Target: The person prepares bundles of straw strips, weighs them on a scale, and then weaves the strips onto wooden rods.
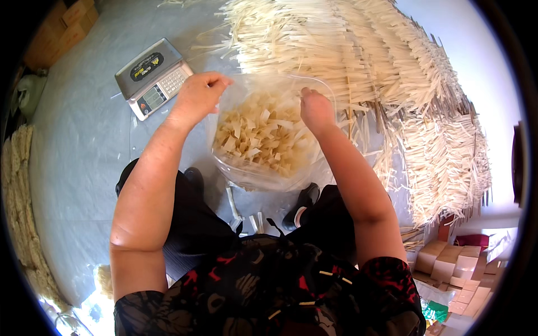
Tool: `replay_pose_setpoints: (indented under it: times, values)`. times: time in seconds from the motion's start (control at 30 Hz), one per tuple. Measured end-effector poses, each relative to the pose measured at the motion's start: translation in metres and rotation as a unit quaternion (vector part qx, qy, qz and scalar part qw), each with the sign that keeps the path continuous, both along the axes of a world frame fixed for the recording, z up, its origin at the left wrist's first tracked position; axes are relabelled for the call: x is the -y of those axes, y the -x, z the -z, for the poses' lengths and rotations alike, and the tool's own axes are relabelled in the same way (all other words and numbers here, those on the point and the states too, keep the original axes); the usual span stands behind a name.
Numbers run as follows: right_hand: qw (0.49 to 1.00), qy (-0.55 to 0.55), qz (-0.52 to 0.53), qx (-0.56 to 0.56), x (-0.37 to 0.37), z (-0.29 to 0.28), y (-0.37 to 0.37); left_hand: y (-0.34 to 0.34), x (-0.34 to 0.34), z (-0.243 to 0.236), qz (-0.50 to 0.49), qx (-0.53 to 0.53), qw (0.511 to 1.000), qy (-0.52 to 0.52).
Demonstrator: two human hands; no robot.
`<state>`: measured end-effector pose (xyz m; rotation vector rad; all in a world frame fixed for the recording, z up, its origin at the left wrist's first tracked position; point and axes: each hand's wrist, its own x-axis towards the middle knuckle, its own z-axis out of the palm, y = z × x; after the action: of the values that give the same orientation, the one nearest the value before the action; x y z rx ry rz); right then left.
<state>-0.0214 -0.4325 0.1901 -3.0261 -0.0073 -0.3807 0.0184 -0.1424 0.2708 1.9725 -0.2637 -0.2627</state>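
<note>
Between my knees stands a clear plastic bag (246, 175) with its mouth spread wide. Inside it lies a heap of pale yellow, flat cut pieces (263, 131), like dried strips chopped short. My left hand (199, 96) is closed at the left side of the bag's rim, thumb and fingers pinching the plastic. On the right side, my right hand (317, 109) is curled shut around the rim. Both hands hold the mouth stretched apart above the pieces.
A digital scale (154, 75) sits on the grey floor (84, 162) beyond my left hand. Long pale dried strips (336, 45) are piled far ahead and to the right. Cardboard boxes (451, 263) stand at the lower right, more boxes (70, 25) at the far left.
</note>
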Motion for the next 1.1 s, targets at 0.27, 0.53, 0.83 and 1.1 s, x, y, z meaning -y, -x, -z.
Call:
replay_pose_setpoints:
  times: [0.27, 0.53, 0.83, 1.1]
  values:
    - [0.993, -0.072, 0.044, -0.088, 0.035, 0.004, -0.013, 0.006, 0.009, -0.007, 0.036, -0.038, 0.999, -0.014]
    - [0.983, -0.122, 0.041, -0.132, 0.033, 0.017, -0.026, 0.015, 0.008, -0.013, 0.019, -0.054, 0.998, -0.014]
    - [0.965, -0.062, 0.066, -0.248, -0.012, 0.019, -0.003, 0.009, 0.002, -0.009, 0.025, -0.065, 0.997, -0.022]
    - [0.982, -0.024, 0.001, -0.188, 0.016, 0.011, -0.011, 0.014, 0.017, -0.007, 0.077, -0.067, 0.994, -0.027]
